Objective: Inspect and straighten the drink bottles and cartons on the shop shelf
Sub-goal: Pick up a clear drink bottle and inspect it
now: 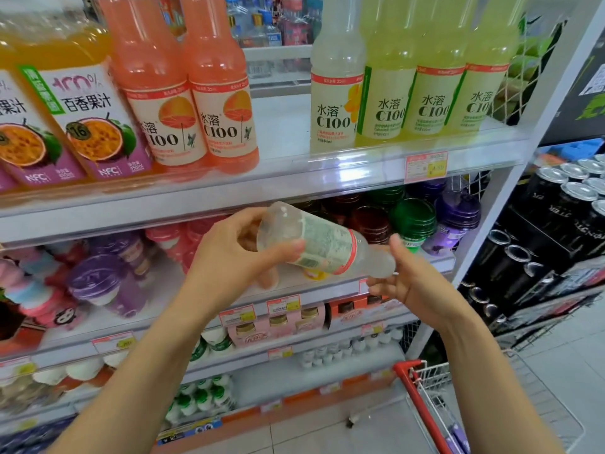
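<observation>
The left hand (235, 253) grips the base end of the held C100 bottle (324, 244), thumb across its label. The right hand (406, 276) is loose-fingered, cupped at the neck. The bottle lies nearly sideways, just below the upper shelf (229, 191). It looks full, so probably weighty, stiff and smooth; the labelled waist offers the best hold. On that shelf, a gap waits beside the standing C100 bottle (334, 93).

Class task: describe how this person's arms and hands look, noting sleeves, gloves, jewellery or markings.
Both forearms are bare from the picture's bottom edge upward: no sleeve shows. The left hand and right hand wear no gloves. No watch, bracelet or ring is visible on wrists or fingers, and no tattoo or bandage shows.
</observation>
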